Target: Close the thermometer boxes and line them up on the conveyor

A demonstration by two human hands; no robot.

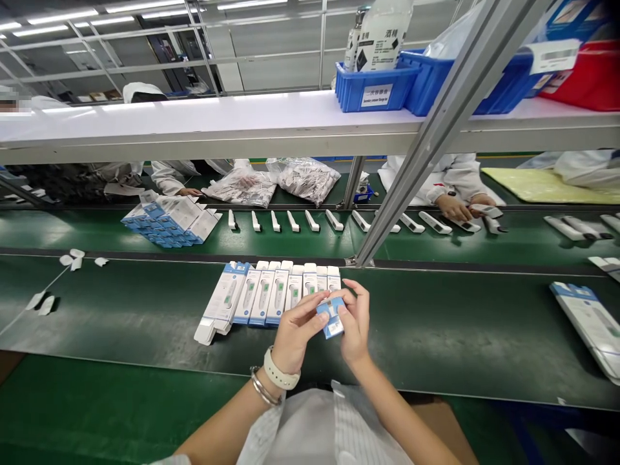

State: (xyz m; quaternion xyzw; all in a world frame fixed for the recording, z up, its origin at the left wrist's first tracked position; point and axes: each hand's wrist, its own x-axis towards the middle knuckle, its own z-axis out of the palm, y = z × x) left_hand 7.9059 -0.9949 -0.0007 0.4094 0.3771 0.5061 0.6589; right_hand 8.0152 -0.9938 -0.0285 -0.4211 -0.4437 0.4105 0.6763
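Note:
Between both hands, above the near edge of the green work surface [436,323], is a small blue and white box [331,318], its end turned toward me. My left hand [296,329], with a white watch and a bracelet on its wrist, grips the box from the left. My right hand [356,323] has its thumb on the box's right side and its fingers behind it. Just beyond my hands stands a row of white and blue thermometer boxes [261,294]. At its left end, flattened cartons [223,300] lie stacked at a slant.
Behind a dark rail, white thermometers [334,220] line a green belt beside a pile of cartons [172,219]. A metal post [411,187] slants across. Co-workers' hands [455,208] work beyond. More cartons [588,326] lie right; white scraps [75,258] left. Blue bins [375,90] stand overhead.

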